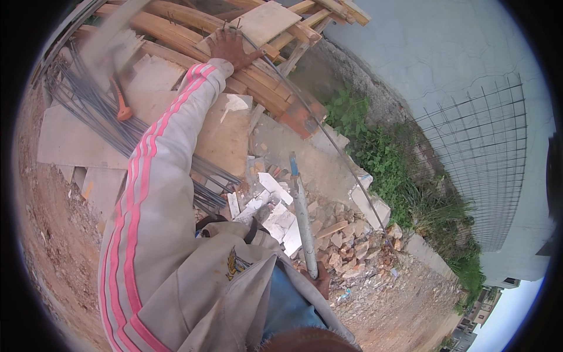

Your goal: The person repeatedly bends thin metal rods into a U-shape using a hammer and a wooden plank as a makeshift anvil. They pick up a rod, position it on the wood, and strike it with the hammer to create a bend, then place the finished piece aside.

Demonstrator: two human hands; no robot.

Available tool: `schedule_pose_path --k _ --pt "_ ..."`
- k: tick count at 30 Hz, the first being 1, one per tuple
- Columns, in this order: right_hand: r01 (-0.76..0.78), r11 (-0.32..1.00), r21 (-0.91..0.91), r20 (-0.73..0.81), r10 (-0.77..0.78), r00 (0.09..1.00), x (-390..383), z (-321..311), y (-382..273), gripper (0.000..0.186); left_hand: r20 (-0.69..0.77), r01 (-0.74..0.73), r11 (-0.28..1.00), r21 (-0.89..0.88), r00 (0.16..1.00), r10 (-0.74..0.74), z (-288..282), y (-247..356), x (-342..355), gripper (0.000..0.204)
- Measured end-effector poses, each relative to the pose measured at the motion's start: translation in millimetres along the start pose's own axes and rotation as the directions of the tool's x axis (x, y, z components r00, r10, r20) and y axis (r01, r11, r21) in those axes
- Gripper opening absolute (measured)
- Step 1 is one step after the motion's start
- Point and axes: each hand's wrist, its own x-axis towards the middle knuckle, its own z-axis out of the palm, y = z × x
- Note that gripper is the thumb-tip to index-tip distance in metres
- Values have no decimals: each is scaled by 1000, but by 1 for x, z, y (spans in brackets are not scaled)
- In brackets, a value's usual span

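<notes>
Metal pipe in right hand

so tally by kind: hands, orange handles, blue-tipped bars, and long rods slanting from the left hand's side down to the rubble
Hands: 2 (left hand, right hand)
Orange handle: 1
Blue-tipped bar: 1
Long slanting rod: 1
Total: 5
</notes>
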Motion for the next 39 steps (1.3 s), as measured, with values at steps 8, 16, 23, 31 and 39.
schedule_pose_path --k 8,16,23,31,39 --pt "134 979 -154 -142 -156 977 56 -147 -87 30 -15 24 999 30 1000 -24 12 -16 10 117" --pt "318 740 -593 -155 -492 857 157 -256 -66 25 -3 28 999 38 1000 -28 5 -7 -2 104" --pt "493 581 -647 74 -596 800 284 -273 -44 35 58 57 997 -45 997 -55 -20 2 -17 115" --pt "646 448 -617 261 -658 706 404 -265 -57 36 111 71 997 -33 992 -67 -14 -5 -11 116" --pt "719 334 -609 353 -698 623 488 -279 -71 29 82 47 999 -3 996 -46 -4 -6 -4 114"
